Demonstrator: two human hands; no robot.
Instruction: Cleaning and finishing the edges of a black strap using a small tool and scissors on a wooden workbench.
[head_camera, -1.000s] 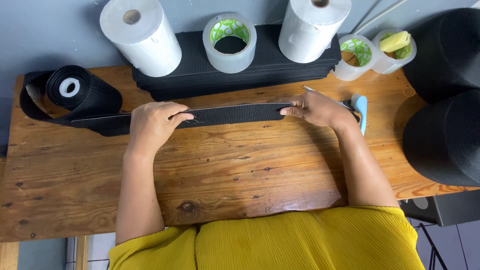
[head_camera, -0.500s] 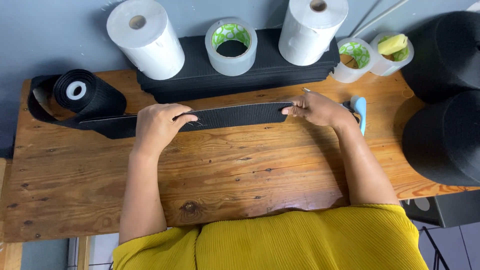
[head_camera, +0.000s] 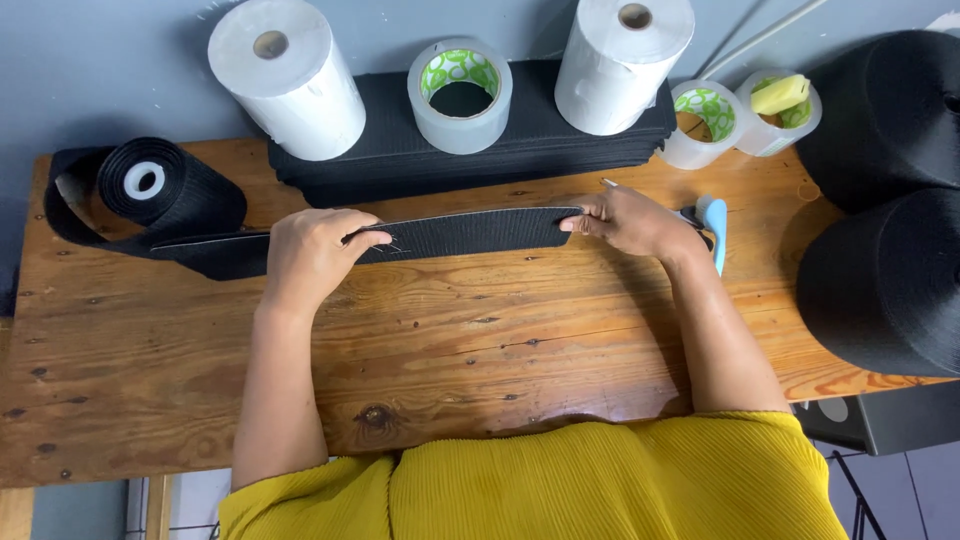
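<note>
Black elastic strap lies stretched across the far half of the wooden surface, running from its roll at the far left corner. My left hand pinches the strap partway along, fingers curled over its near edge; my right hand pinches its cut end, with blue-handled scissors just beside that wrist. Behind the strap, a stack of black pieces carries two white paper rolls and a tape roll against the wall. Two large black spools crowd the right edge. Bare wood spans the near half of the surface, between my forearms and to either side.
</note>
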